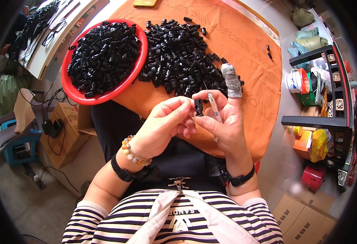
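Observation:
My right hand (231, 126) pinches a small black plastic cord lock (198, 106) between thumb and a bent finger. That hand also holds a slim pale pen-like tool (213, 106) with a thin metal tip pointing up. A grey knitted finger sleeve (231, 80) covers one raised finger. Close on the left, my left hand (166, 122) has thumb and fingers pressed together beside the cord lock; what lies in that pinch is hidden. Beyond my hands spreads a loose heap of black cord locks (176, 57). A red round basin (145, 53) at left is piled with more.
An orange cloth (255, 97) covers the table. A few black bits (269, 53) lie at its right. Shelves (316, 121) with bags and a white bucket (294, 81) stand at right. Cardboard boxes (304, 215) are lower right. At left are cables (50, 97) and a wooden box (67, 138).

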`<state>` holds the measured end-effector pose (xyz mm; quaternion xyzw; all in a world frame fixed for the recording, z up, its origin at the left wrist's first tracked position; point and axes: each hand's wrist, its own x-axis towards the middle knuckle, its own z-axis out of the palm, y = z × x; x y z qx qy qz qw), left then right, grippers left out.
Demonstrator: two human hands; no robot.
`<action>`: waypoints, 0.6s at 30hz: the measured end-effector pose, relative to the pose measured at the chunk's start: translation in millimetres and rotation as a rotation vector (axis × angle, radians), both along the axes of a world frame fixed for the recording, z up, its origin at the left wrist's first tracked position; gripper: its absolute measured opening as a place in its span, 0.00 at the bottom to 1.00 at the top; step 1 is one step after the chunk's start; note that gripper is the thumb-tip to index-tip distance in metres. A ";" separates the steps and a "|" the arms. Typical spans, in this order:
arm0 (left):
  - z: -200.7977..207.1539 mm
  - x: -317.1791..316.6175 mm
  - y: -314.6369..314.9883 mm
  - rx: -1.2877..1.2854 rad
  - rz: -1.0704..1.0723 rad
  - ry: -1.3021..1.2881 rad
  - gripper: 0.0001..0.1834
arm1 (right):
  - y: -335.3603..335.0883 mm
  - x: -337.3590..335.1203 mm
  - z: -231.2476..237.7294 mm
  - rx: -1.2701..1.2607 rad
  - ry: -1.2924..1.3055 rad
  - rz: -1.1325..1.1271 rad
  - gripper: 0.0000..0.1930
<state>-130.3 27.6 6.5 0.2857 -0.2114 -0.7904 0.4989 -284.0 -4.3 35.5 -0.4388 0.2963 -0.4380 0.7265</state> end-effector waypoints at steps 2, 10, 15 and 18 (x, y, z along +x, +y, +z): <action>-1.1 -0.5 0.3 0.012 -0.007 -0.016 0.09 | -0.9 -0.7 -6.3 -0.051 0.031 -0.021 0.45; -3.7 0.2 -0.8 -0.015 0.049 -0.086 0.07 | -3.4 -0.2 -7.9 -0.082 0.047 0.006 0.44; -0.8 0.1 -0.4 -0.046 0.090 -0.150 0.07 | -6.9 -3.3 -6.5 -0.219 0.148 0.075 0.43; 0.9 1.3 -0.2 -0.075 0.119 -0.185 0.07 | -3.1 2.0 -7.6 -0.257 0.160 0.018 0.37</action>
